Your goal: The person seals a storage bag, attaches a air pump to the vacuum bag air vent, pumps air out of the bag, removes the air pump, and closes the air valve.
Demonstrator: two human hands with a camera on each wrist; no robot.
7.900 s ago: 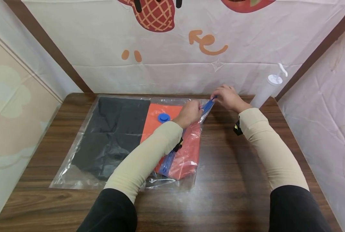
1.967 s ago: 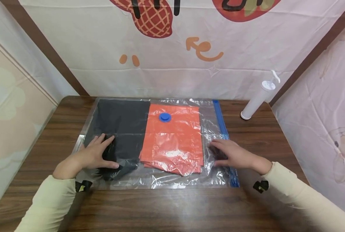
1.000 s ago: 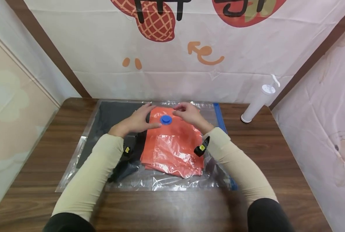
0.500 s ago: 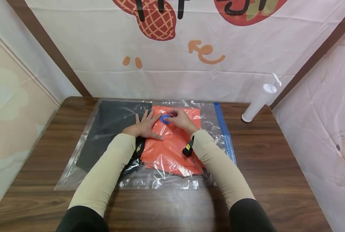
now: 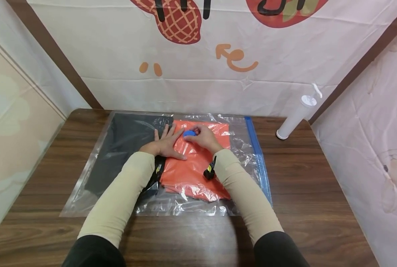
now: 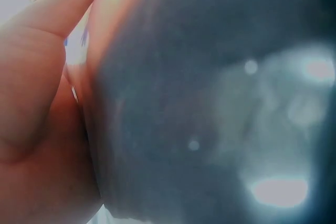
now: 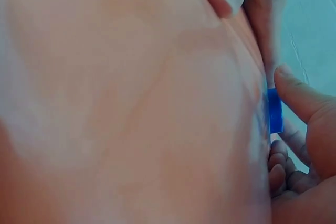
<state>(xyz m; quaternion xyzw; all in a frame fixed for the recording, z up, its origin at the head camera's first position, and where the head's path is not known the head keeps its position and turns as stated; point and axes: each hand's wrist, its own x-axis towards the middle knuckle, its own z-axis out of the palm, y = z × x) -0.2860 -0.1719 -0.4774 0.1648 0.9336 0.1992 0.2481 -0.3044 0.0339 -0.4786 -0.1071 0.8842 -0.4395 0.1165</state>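
A clear vacuum storage bag (image 5: 76, 205) lies flat, with folded dark fabric (image 5: 118, 148) and folded orange fabric (image 5: 185, 178) inside. On its upper face, over the orange part, sits a round blue valve cap (image 5: 189, 133). My right hand (image 5: 206, 139) pinches this cap between thumb and fingers; the right wrist view shows the blue cap (image 7: 275, 110) from the side, beside the thumb. My left hand (image 5: 165, 145) rests on the bag just left of the cap, fingers spread. In the left wrist view the left hand (image 6: 31, 98) is partly seen over blurred dark fabric.
A blue zip strip (image 5: 256, 152) runs along the bag's right end. A white hand pump (image 5: 293, 118) stands tilted at the table's back right. Wood-grain table (image 5: 305, 193) surrounds the bag, with a printed cloth wall (image 5: 118, 44) behind.
Earlier both hands were at the zip strip with the bag's right end folded over; it then lay flat. Both hands came inward, the left settling on the bag, the right taking hold of the cap.
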